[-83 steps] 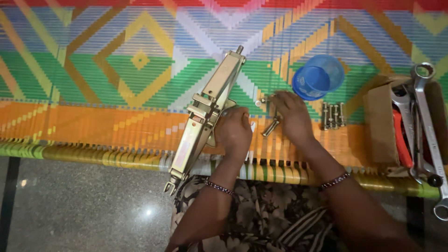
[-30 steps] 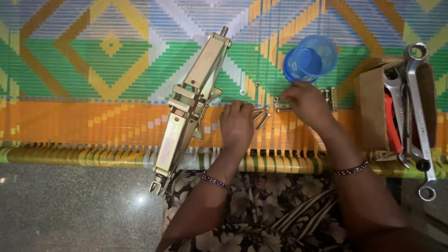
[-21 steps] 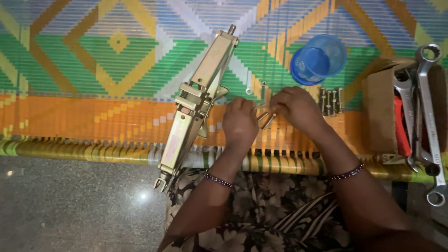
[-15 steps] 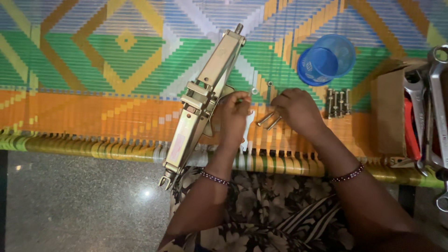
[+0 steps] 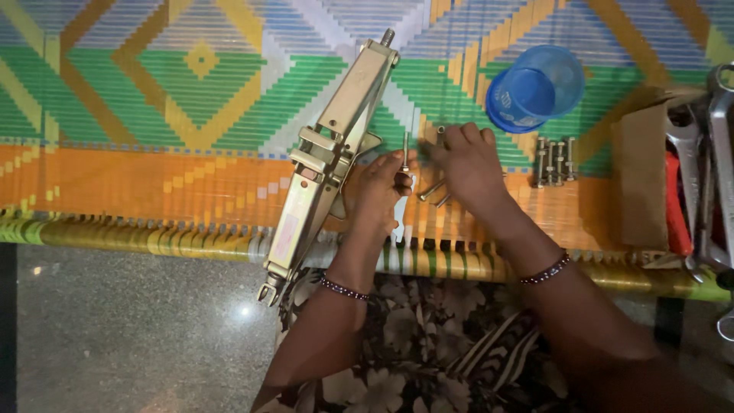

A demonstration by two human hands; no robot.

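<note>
Bolt [image 5: 405,151] pinched upright in my left hand [image 5: 376,193] beside the scissor jack [image 5: 329,153]; right hand [image 5: 466,164] is pressing flat, fingers spread, over loose bolts [image 5: 433,191]; keeping the shank steady

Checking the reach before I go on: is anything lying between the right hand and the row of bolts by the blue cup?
Nothing visible. The right hand rests on the mat, and only bare mat lies between it and the row of bolts. The blue cup sits beyond them; the left hand holds a bolt upright.

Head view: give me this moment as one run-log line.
left hand: holds bolt upright | right hand: over loose bolts | scissor jack: lying on woven mat | blue cup: beyond right hand
</note>
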